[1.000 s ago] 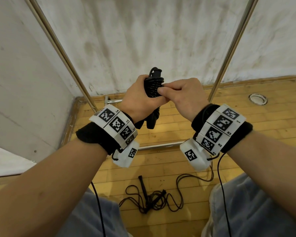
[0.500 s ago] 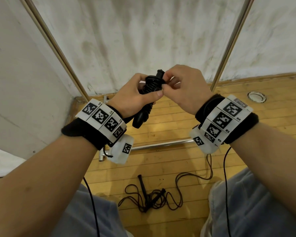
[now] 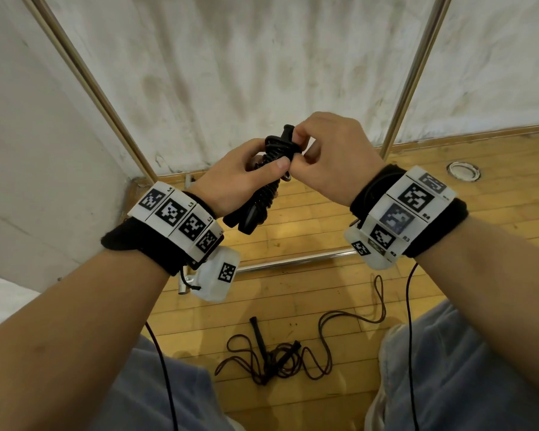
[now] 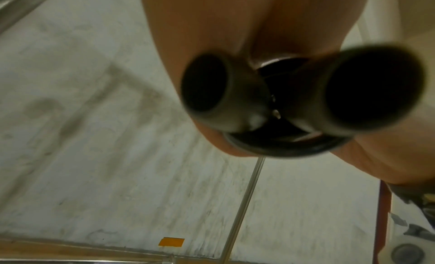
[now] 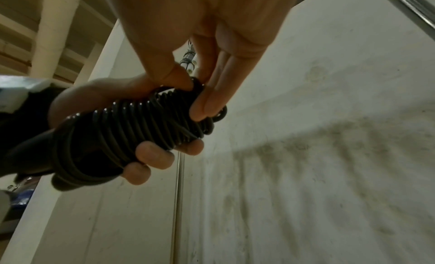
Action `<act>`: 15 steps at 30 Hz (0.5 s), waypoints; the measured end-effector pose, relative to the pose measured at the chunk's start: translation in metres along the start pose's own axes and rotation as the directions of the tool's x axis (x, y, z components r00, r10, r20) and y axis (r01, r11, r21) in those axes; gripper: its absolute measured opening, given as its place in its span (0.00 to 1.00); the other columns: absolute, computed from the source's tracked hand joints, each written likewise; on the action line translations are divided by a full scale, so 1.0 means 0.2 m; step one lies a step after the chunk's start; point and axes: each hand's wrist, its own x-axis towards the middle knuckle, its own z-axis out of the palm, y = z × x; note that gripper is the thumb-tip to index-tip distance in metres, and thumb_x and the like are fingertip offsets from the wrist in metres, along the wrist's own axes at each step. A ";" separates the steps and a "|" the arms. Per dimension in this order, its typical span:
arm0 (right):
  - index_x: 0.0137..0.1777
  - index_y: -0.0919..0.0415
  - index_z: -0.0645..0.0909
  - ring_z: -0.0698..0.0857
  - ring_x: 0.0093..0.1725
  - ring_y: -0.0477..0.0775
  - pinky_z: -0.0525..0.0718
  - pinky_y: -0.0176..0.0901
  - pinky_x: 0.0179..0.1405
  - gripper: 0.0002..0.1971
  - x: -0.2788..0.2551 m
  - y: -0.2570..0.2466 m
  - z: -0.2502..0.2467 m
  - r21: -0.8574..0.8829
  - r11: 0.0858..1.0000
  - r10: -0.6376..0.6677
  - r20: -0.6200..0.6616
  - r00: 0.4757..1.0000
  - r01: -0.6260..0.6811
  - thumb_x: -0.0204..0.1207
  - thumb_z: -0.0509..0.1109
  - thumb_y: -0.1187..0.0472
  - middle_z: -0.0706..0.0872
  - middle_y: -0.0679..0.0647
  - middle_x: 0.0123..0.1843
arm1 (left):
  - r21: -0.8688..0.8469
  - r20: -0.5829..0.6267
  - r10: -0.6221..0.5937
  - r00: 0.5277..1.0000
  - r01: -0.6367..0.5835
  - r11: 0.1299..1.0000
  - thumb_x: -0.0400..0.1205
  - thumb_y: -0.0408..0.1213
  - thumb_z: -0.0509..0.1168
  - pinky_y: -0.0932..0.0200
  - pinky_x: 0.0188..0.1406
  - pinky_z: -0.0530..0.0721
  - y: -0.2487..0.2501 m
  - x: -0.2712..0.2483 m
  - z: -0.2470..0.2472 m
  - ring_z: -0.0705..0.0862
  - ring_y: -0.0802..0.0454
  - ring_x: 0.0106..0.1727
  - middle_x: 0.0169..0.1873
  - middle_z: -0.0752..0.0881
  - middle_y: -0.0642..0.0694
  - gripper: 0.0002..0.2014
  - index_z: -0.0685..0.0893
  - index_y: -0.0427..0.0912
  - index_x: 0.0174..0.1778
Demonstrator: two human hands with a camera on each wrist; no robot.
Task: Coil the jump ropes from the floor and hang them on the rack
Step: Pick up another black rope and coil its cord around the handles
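A wood floor [image 3: 308,293] meets a stained white wall [image 3: 262,73]. A metal rack [image 3: 408,76] stands by the wall, with two shiny poles going up and a bar low by the floor.

The person holds both hands up in front of the wall, between the poles. The left hand [image 3: 231,181] grips a black rope [image 3: 268,188]. The cord is wound tight, round and round the two handles, so it looks like a fat spring. The left fingers [image 5: 150,154] curl round the bundle from below and the thumb presses on top. The bundle is tilted, with the handle ends pointing down toward the left wrist. In the left wrist view the two round handle ends [image 4: 204,84] sit close to the camera and look blurry.

The right hand [image 3: 333,157] is at the top end of the bundle. Its thumb and fingertips [image 5: 202,108] pinch the last loop of cord there. The two hands touch.

A second rope [image 3: 271,356] lies on the floor, low down between the person's knees. It is a loose, tangled heap with two dark handles in the middle. It is well apart from the hands.

Both wrists wear black bands [image 3: 383,209] with white tags.
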 end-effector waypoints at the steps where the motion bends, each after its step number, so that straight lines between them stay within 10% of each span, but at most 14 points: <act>1: 0.46 0.63 0.82 0.82 0.38 0.53 0.81 0.41 0.43 0.07 0.00 0.00 0.00 0.006 1.000 0.007 -0.011 1.000 -0.007 0.70 0.69 0.62 0.84 0.55 0.45 | -0.020 0.011 -0.002 1.000 0.002 1.000 0.84 0.42 0.63 0.60 0.30 0.85 0.00 0.00 0.00 0.87 0.52 0.37 0.39 0.87 0.53 0.12 0.77 0.48 0.63; 15: 0.46 0.56 0.79 0.86 0.38 0.49 0.85 0.39 0.42 0.08 -0.02 0.00 0.00 0.225 0.967 0.105 0.092 0.990 -0.123 0.70 0.74 0.61 0.80 0.46 0.46 | -0.115 -0.122 -0.084 0.989 0.070 0.991 0.80 0.49 0.67 0.54 0.30 0.84 -0.03 0.03 0.05 0.84 0.49 0.33 0.37 0.83 0.43 0.20 0.77 0.38 0.59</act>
